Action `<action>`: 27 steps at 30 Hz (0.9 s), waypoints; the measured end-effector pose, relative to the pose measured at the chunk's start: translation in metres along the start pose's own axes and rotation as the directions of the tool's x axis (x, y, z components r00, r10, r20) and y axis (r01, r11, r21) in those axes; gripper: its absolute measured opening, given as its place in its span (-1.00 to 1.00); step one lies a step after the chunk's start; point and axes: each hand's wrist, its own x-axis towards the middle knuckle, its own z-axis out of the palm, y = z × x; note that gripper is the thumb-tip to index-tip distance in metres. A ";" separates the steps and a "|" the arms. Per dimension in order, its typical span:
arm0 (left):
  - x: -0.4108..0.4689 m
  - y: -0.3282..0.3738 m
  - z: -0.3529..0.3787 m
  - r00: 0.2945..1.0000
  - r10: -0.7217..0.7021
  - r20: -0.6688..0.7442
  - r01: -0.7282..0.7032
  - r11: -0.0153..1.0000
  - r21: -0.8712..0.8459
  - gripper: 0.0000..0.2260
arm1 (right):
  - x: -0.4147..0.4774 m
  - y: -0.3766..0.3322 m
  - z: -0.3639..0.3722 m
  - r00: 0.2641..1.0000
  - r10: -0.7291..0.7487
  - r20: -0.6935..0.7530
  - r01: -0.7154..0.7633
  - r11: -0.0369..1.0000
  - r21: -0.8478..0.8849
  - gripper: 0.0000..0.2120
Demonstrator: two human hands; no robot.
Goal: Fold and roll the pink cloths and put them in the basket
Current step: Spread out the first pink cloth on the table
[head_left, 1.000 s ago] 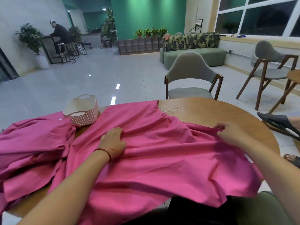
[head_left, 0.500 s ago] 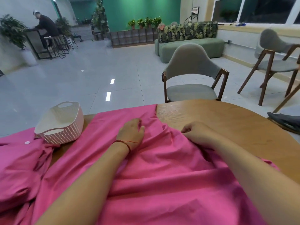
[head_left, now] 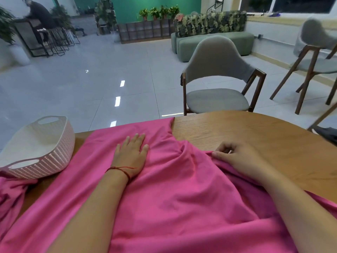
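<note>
Folding looks barely started: our left hand (head_left: 130,154) lies flat on the pink cloth (head_left: 182,198) spread unrolled across the table (head_left: 255,139), our right hand (head_left: 237,158) pinches its bunched edge, and nothing shows in the basket (head_left: 54,152) beside a second cloth (head_left: 11,190).

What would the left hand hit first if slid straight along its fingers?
Nothing standing: left hand lies flat on the pink cloth, fingers toward its far hem at the edge of the table; beyond, probably open floor.
</note>
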 end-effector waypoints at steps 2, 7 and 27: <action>0.001 -0.009 -0.001 1.000 -0.023 0.015 0.023 1.000 0.015 -0.45 | 0.004 0.005 -0.002 0.999 0.018 -0.046 -0.018 1.000 -0.006 -0.83; 0.003 -0.023 -0.004 0.995 -0.086 0.051 0.084 0.995 0.049 -0.41 | 0.014 0.037 -0.023 0.923 0.228 -0.311 -0.179 0.967 0.180 -0.84; -0.005 -0.047 -0.015 0.987 -0.160 -0.003 0.160 0.987 0.031 -0.51 | 0.011 0.047 -0.056 0.905 0.218 -0.366 -0.367 0.834 -0.412 -0.68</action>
